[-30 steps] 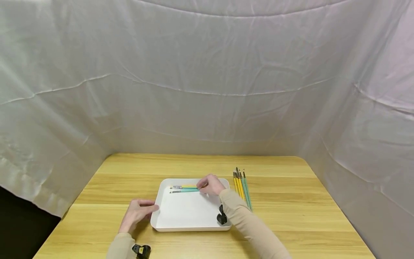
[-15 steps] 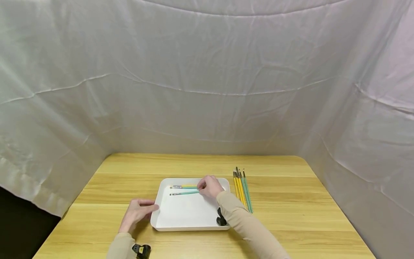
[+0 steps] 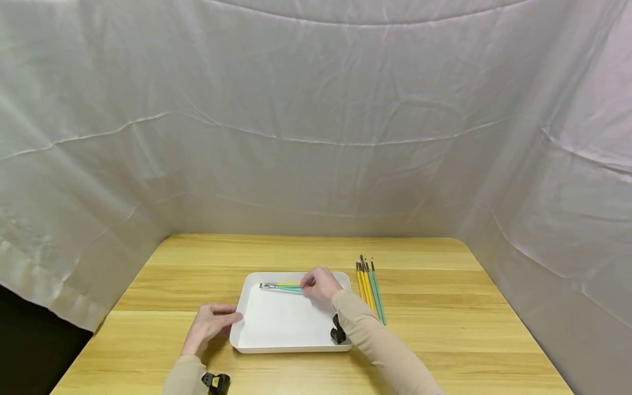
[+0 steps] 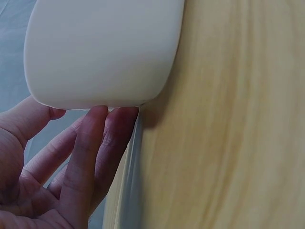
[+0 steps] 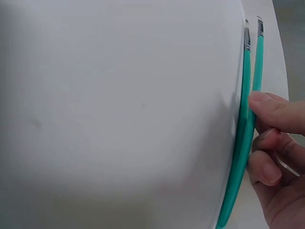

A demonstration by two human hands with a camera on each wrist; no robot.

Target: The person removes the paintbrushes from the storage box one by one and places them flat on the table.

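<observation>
A staged recording booth, not a lived-in room — creased white cloth (image 3: pixel 316 137) hangs round a wooden tabletop (image 3: pixel 444 329) from 9 to 3 o'clock.

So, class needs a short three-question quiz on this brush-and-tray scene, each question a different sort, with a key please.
1. True or false: the left hand touches the outer left wall of the white tray.
2. Multiple choice: where do the loose brushes lie? A in the tray; B on the wooden table, right of the tray; C under the left hand.
3. Fill in: the right hand rests its fingers on ____ brushes along the tray's far edge.

Key: 1 true; 2 B; 3 green (teal), with a yellow one beside them in the head view.
</observation>
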